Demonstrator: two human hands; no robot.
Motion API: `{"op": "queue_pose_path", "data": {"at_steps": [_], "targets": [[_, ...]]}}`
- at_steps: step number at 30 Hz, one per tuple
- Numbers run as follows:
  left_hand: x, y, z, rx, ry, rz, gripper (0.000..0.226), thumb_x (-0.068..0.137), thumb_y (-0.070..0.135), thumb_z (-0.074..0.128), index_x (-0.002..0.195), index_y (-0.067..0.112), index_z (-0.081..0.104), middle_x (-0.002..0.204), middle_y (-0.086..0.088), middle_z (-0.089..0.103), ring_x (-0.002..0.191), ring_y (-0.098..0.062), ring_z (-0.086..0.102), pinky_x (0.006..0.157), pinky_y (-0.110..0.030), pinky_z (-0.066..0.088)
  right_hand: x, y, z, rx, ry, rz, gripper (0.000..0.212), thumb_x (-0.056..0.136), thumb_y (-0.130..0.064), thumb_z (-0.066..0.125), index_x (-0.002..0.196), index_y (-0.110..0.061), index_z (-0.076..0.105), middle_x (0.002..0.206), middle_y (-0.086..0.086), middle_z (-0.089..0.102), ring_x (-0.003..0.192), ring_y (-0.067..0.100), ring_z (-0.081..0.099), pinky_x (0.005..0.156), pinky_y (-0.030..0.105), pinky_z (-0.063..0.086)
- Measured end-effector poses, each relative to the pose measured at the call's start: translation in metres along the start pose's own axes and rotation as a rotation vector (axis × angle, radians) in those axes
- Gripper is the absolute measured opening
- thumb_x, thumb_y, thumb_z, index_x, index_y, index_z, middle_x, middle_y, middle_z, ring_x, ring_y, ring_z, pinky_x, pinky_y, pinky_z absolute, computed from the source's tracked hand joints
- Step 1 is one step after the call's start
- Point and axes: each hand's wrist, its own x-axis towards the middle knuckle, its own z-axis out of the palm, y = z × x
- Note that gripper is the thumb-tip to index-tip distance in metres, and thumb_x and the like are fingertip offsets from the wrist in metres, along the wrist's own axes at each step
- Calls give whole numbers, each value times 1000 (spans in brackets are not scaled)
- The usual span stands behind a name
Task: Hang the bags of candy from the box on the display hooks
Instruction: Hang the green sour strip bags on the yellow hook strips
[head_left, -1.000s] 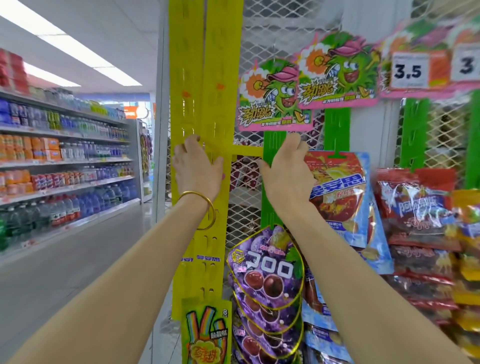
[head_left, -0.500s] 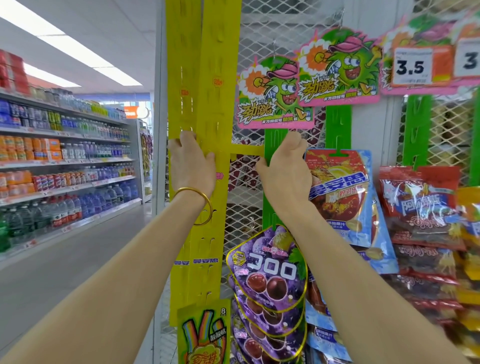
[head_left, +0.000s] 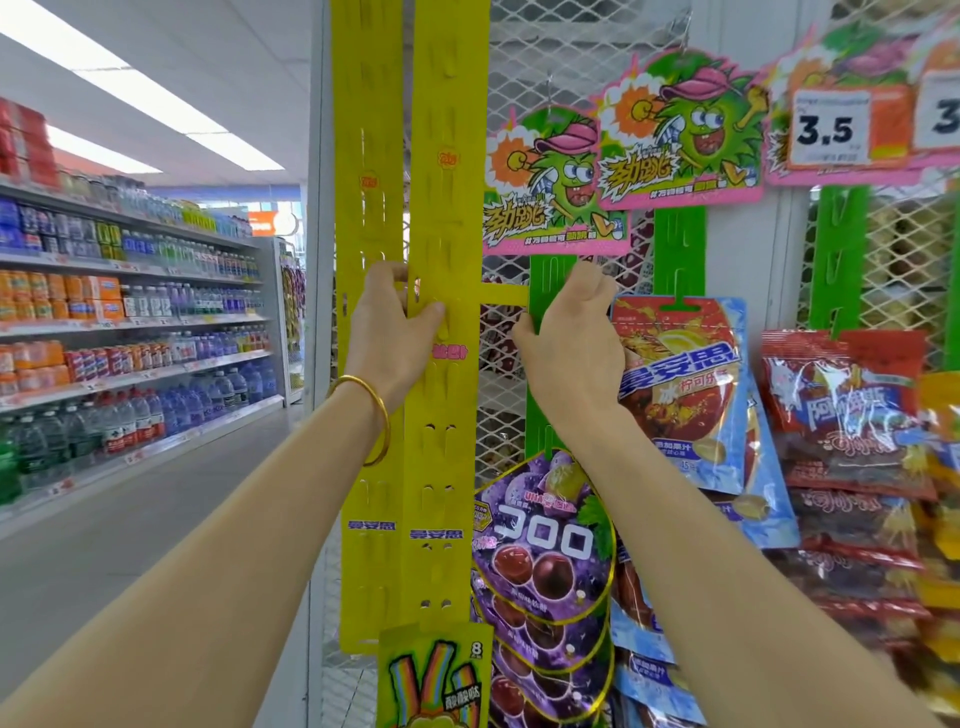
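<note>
Two yellow hook strips (head_left: 447, 156) hang side by side on a white wire mesh panel (head_left: 571, 52). My left hand (head_left: 392, 332) grips the right yellow strip at chest height, thumb across its front. My right hand (head_left: 574, 343) is closed on a green hook strip (head_left: 543, 270) beside it. A yellow crosspiece (head_left: 501, 296) runs between the two hands. Purple grape candy bags (head_left: 545, 540) hang below my right hand, and a rainbow candy bag (head_left: 436, 680) hangs at the yellow strip's bottom. The box is out of view.
Red-and-blue candy bags (head_left: 680, 395) and red bags (head_left: 852, 410) hang on green strips to the right, under cartoon header cards (head_left: 680, 140) and a 3.5 price tag (head_left: 826, 130). An aisle with drink shelves (head_left: 130, 332) runs along the left.
Both hands have risen a little along the strips, and the left hand's grip has shifted around the edge of the right yellow strip. The view has tilted slightly.
</note>
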Motion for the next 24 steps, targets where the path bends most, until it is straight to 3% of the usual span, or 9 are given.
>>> {"op": "queue_pose_path", "data": {"at_steps": [5, 10, 13, 16, 19, 24], "targets": [[3, -4, 14, 64, 22, 1, 41, 88, 18, 61, 123, 16, 40, 111, -9, 60, 86, -22, 61, 58, -24, 47, 1, 1, 3, -15, -1, -18, 48, 91, -28, 56, 125, -5, 31, 123, 14, 39, 73, 28, 61, 53, 32, 38], [0, -5, 16, 252, 67, 64, 48, 83, 20, 66, 126, 13, 46, 119, -10, 51, 103, -25, 53, 90, -38, 47, 0, 3, 3, 6, -12, -36, 51, 90, -27, 59, 126, -4, 30, 124, 15, 37, 78, 32, 63, 54, 32, 42], [-7, -6, 13, 260, 84, 69, 52, 82, 17, 67, 129, 12, 44, 122, -10, 43, 103, -27, 52, 96, -37, 44, -4, 3, 0, 7, -12, -43, 50, 89, -27, 60, 124, -6, 31, 127, 16, 35, 81, 32, 63, 57, 32, 45], [-16, -10, 8, 267, 102, 73, 52, 82, 16, 67, 127, 12, 43, 119, -8, 41, 101, -26, 53, 95, -37, 45, -13, 2, -5, 7, 22, -60, 44, 89, -27, 60, 119, -7, 35, 125, 16, 35, 81, 31, 61, 59, 34, 49], [-28, -17, 3, 273, 111, 87, 48, 83, 17, 67, 124, 11, 43, 117, -7, 42, 98, -23, 54, 92, -34, 46, -27, 1, -8, 44, 16, -88, 34, 91, -23, 57, 114, -8, 38, 120, 12, 36, 70, 28, 56, 55, 32, 41], [-79, -38, -1, 239, 66, 120, 38, 84, 14, 64, 118, 15, 49, 110, -1, 46, 88, -14, 53, 78, -15, 42, -78, 6, -10, 116, -72, -168, 26, 92, -21, 54, 112, -9, 43, 114, 8, 41, 68, 27, 54, 52, 30, 35]]}}
